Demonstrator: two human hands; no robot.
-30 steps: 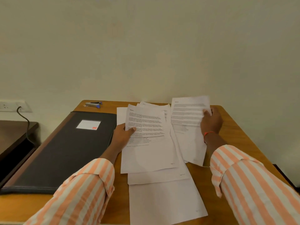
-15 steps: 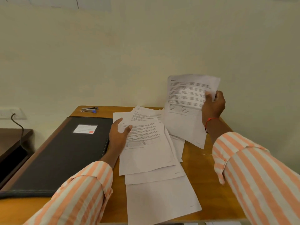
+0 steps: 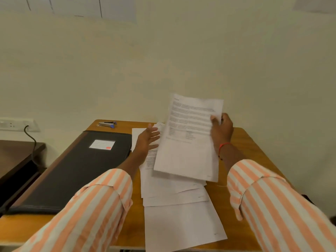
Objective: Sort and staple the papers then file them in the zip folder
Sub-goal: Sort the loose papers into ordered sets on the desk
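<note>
Your left hand (image 3: pixel 147 140) has left the white papers (image 3: pixel 174 195), fingers spread. Your right hand (image 3: pixel 221 131) pinches the printed white sheet (image 3: pixel 189 142) by its right edge.

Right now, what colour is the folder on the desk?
Black, with a white label bearing a small red patch, on the folder. Seen in the head view.

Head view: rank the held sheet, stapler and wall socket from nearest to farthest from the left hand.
1. Held sheet, just right of the left hand.
2. Stapler, table's far-left corner.
3. Wall socket, far left on the wall.
</note>
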